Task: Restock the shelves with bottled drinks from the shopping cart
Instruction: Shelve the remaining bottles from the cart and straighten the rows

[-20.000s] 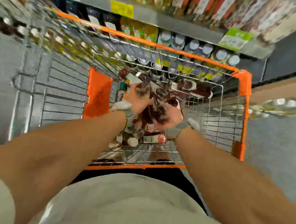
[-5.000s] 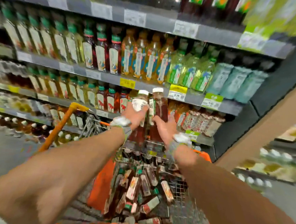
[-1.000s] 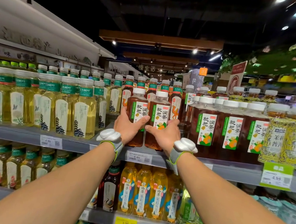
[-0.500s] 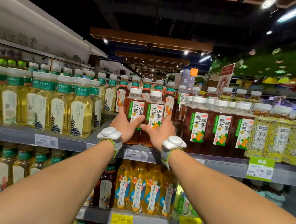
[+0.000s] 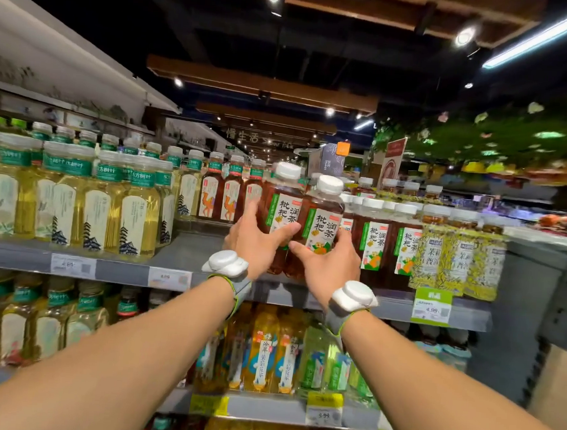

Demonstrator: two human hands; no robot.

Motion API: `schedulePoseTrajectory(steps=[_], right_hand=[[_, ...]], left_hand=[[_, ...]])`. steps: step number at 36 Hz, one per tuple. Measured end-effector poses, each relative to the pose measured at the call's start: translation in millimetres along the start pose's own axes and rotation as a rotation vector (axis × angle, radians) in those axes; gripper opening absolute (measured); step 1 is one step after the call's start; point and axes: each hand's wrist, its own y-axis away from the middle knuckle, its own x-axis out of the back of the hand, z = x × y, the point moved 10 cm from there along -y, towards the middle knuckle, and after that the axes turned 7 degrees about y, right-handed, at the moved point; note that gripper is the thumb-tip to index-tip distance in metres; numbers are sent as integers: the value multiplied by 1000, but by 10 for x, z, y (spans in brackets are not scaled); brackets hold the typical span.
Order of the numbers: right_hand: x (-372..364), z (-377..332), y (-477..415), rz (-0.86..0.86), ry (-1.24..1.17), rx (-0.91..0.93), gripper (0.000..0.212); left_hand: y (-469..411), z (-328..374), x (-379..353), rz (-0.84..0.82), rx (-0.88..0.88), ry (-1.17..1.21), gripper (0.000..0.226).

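Hands are working the upper shelf (image 5: 170, 275), one brown tea bottle each. Left hand (image 5: 256, 243) is wrapping its fingers round the left bottle (image 5: 284, 215), thumb lying across the label. Right hand (image 5: 325, 264) is gripping the right bottle (image 5: 321, 224) low down, thumb pointing in under the label, other fingers curling round the far side. Both bottles are touching each other at the shelf front, in the gap between the camel-label bottles (image 5: 223, 194) and the matching brown row (image 5: 377, 241). Caps are riding higher than that row's caps and the right bottle is leaning a bit. Cannot tell whether the bases are resting on the shelf board, as the hands are covering them. Cart is not showing.

Risks, judging from this:
- Right bottle is crowding the matching brown row, so pushing it back at a lean is likely knocking the front neighbour and starting a domino along the row.
- Grips are sitting low on tall full bottles, so letting go before the bases are flat is risking a tip forward off the shelf lip.
- Bottles pressing together could be dragging one another when one hand is pulling away.
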Motion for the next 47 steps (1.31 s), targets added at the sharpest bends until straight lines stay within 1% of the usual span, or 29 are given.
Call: schedulePoseTrajectory(steps=[2, 7, 9, 12, 17, 20, 22, 26, 28, 32, 35, 38, 44, 47], right_hand=[[189, 141, -7, 19, 12, -7, 63], [520, 462, -108, 18, 54, -72, 77], [622, 554, -158, 35, 60, -72, 74], [807, 752, -269, 21, 60, -91, 65], [1039, 1026, -435, 36, 37, -92, 64], [1048, 1095, -473, 21, 18, -91, 70], [1050, 1097, -493, 16, 0, -73, 75], [1048, 1116, -545, 6, -24, -52, 72], [1039, 1111, -553, 5, -19, -44, 72], [1039, 1107, -596, 6, -35, -40, 79], [1090, 1098, -615, 25, -61, -42, 79], [1137, 1106, -625, 40, -65, -54, 83], [1203, 1127, -637, 57, -55, -46, 70], [1216, 1167, -639, 54, -47, -54, 75]], left_hand=[[107, 121, -136, 3, 8, -4, 72], [288, 350, -470, 1, 62, -11, 78], [313, 391, -582, -5, 83, -13, 80], [351, 488, -778, -3, 91, -43, 78], [369, 495, -1016, 18, 129, -60, 75], [344, 425, -1071, 44, 170, -59, 79], [331, 396, -1076, 63, 184, -49, 78], [305, 409, -1152, 69, 173, -34, 75], [268, 449, -1171, 78, 136, -46, 73], [202, 411, -1219, 84, 149, -93, 79], [159, 344, -1247, 88, 154, -100, 82], [161, 286, -1302, 69, 167, -116, 83], [182, 162, -1403, 9, 189, -154, 80], [166, 136, -1465, -50, 213, -203, 82]])
